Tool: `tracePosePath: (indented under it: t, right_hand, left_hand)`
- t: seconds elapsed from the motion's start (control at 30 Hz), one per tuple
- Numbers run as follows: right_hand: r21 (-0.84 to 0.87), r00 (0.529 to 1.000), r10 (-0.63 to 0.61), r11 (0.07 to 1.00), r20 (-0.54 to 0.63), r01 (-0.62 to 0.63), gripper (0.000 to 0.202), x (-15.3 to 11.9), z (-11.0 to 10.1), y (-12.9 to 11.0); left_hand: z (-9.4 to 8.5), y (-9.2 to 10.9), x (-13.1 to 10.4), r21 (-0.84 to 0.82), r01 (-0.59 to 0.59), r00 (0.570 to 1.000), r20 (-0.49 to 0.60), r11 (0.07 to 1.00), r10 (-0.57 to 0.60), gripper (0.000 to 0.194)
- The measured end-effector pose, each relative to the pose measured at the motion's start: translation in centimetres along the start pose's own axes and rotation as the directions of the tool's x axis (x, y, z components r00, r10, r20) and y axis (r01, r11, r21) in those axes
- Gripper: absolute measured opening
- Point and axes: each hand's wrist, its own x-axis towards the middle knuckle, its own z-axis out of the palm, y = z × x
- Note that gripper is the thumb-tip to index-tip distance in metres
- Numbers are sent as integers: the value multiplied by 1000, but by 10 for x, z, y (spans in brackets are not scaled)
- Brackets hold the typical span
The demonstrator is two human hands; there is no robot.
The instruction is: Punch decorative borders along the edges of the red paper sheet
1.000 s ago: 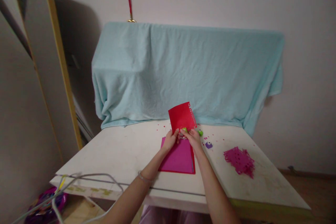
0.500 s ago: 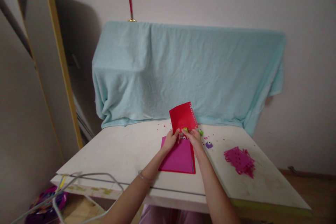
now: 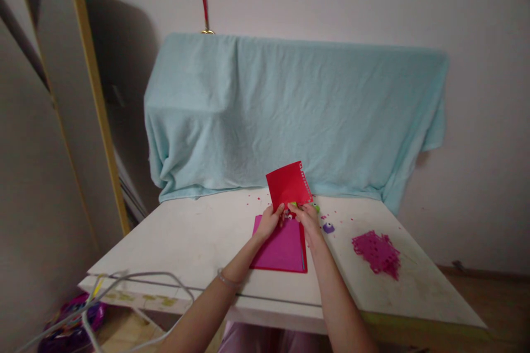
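Observation:
A red sheet of paper (image 3: 287,183) stands tilted up over the table, its right edge lined with punched holes. My left hand (image 3: 270,222) pinches its lower left part, thumb in front. At its lower right, my right hand (image 3: 307,218) is closed around a small craft punch (image 3: 293,204), of which a green bit and a white eye-like spot show; the fingers hide the rest. Beneath both hands lies a stack of magenta paper (image 3: 278,251) with red showing at its edges. Right of my right hand sit a green punch (image 3: 316,208) and a purple punch (image 3: 328,228), each with an eye-like spot.
Magenta sheets full of punched holes (image 3: 376,252) lie in a pile on the right of the white table (image 3: 186,237). Tiny paper bits are scattered behind and right of my hands. A light-blue cloth (image 3: 298,110) hangs at the back. Grey cables (image 3: 144,274) cross the front left edge.
My right thumb and fingers have shifted slightly at the punch. The red sheet stays almost in place, and the whole view has moved a little.

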Motion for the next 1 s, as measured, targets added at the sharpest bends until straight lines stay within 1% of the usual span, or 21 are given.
tracePosePath:
  t: [0.13,0.23,0.33,0.43,0.53,0.8,0.9,1.0]
  right_hand:
    - [-9,999,28,1000,14,-28,37,2,-1,1]
    - [-24,999,30,999,36,-29,36,5,-1,5]
    - [-32,994,15,999,108,-12,36,7,-1,9]
    - [-49,980,-20,998,199,31,37,4,-2,10]
    - [-89,970,-21,995,244,44,39,1,-2,10]
    - [-103,968,42,995,249,-17,37,2,0,11]
    - [-54,969,71,997,237,-60,37,4,-1,10]
    - [50,978,104,992,179,-115,34,8,-3,11]
  left_hand:
    - [-1,2,-1,18,3,1000,4,1000,-4,53]
    - [-2,2,0,20,3,1000,-13,1000,-2,52]
    - [-2,0,0,17,0,998,-56,1000,1,51]
    - [-3,-2,1,35,9,995,-99,999,-6,52]
    - [-3,-3,2,28,19,990,-142,999,-15,52]
    - [-4,0,2,-102,-18,981,-192,995,-2,49]
    - [-4,-4,4,-151,-17,971,-239,988,-20,50]
    - [-3,-9,7,-181,-3,961,-273,983,-47,51]
